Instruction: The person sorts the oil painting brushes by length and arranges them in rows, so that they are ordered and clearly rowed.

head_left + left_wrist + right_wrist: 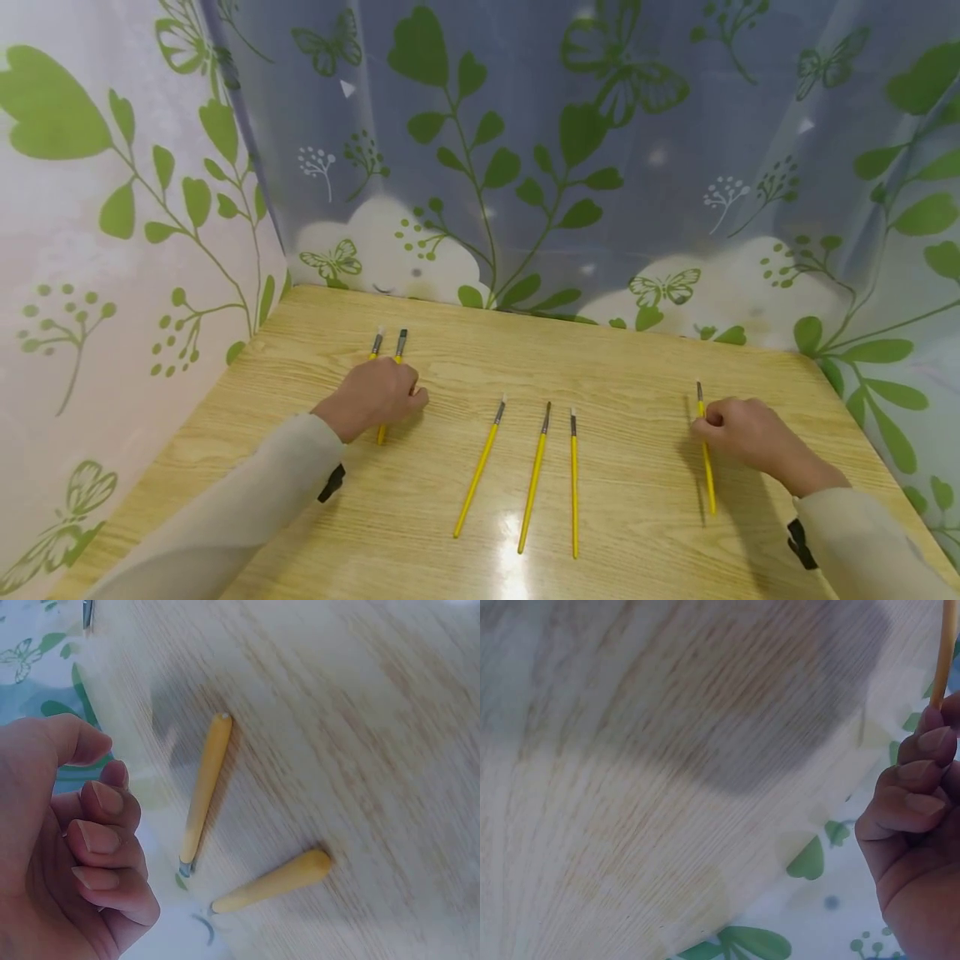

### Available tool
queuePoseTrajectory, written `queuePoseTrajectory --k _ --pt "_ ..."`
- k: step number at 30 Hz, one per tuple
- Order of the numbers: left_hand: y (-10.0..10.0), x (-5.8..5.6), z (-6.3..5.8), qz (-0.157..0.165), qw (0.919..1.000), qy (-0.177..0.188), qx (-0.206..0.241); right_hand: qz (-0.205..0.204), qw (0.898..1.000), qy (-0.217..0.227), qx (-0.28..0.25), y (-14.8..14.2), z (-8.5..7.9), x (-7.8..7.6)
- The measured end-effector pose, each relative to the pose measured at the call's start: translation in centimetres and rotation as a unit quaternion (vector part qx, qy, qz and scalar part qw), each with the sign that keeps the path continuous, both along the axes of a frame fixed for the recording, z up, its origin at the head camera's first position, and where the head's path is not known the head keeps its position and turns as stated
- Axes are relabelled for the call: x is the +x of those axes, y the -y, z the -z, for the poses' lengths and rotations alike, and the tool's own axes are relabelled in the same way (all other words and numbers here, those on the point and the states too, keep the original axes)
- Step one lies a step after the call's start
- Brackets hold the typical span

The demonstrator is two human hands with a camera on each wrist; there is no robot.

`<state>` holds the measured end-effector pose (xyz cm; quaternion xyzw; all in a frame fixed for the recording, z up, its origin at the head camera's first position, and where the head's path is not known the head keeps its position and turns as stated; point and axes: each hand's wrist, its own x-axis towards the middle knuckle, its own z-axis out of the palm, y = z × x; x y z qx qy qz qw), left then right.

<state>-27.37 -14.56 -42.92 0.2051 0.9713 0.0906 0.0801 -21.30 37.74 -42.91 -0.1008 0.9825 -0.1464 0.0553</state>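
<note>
In the head view, my left hand [375, 398] hovers over two yellow-handled paintbrushes, one pale-tipped [378, 335] and one dark-tipped [402, 340]. The left wrist view shows that hand's fingers [101, 840] loosely curled with nothing in them, beside two yellow handles [206, 787] on the table. At the right, my right hand [746, 433] pinches a thin yellow paintbrush [708, 479] between thumb and fingers, bristles pointing away; its shadow falls on the table beside it. The right wrist view catches only part of this handle [946, 652], at the edge above the fingertips.
Three more yellow paintbrushes lie mid-table: a pale-tipped one [480, 471], a brown-tipped one [533, 487] and another pale-tipped one [574, 492]. The wood-grain table [637, 533] meets a leaf-patterned curtain [525, 167] at the back and sides.
</note>
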Motion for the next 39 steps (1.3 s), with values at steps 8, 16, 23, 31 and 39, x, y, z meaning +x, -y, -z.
queuePoseTrajectory --k 8,16,23,31,39 --pt "-0.2 0.3 0.1 0.001 0.9999 -0.002 0.010 0.006 1.000 0.014 0.006 -1.0 0.4 -1.0" --pt "-0.8 0.7 0.2 0.012 0.9998 -0.007 0.012 -0.010 1.000 0.001 0.024 -1.7 1.2 -2.0" --pt "-1.3 1.1 0.3 0.024 0.9995 -0.009 0.020 -0.011 0.999 0.031 0.030 -1.5 1.9 -2.3" --pt "-2.9 2.3 0.1 0.036 0.9982 -0.004 0.049 -0.011 0.999 0.026 0.028 -1.7 2.7 -2.1" --pt "-5.4 4.5 0.3 0.073 0.9960 0.001 0.051 -0.006 0.999 0.040 0.035 -1.6 2.6 -2.1"
